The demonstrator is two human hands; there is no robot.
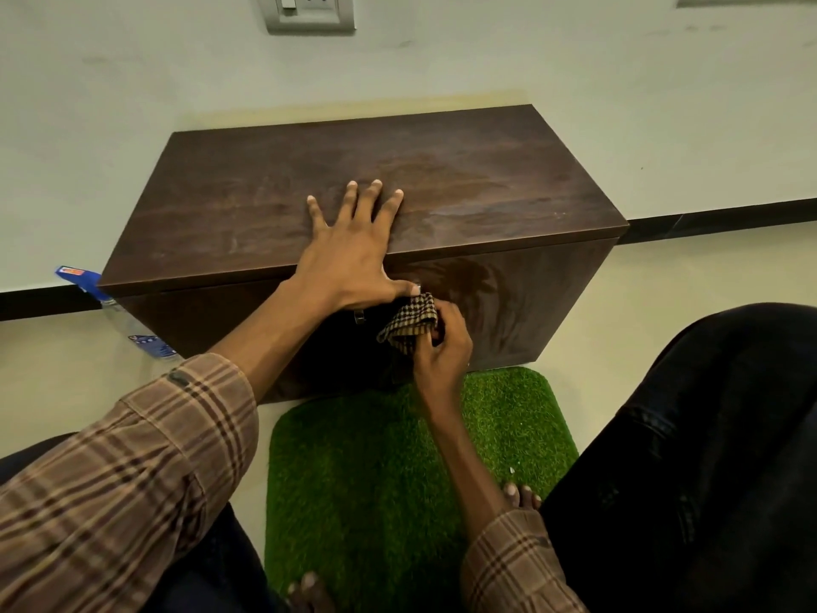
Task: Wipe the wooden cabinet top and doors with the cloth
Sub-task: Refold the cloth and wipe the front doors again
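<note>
A low dark wooden cabinet [486, 179] stands against the wall, its top showing faint streaks. My left hand [349, 254] lies flat on the top near the front edge, fingers spread, thumb hooked over the edge. Just below it, my right hand [442, 347] grips a bunched brown checked cloth [411, 320] and presses it against the front doors [521, 303] near the middle. A small metal handle [359, 317] shows left of the cloth. The lower left part of the doors is in shadow behind my left forearm.
A clear spray bottle with a blue trigger [128, 325] stands on the floor at the cabinet's left corner. A green grass-like mat [376, 480] lies in front of the cabinet, with my bare toes on it. My dark-trousered knee [707, 435] fills the right. A wall socket [309, 11] sits above.
</note>
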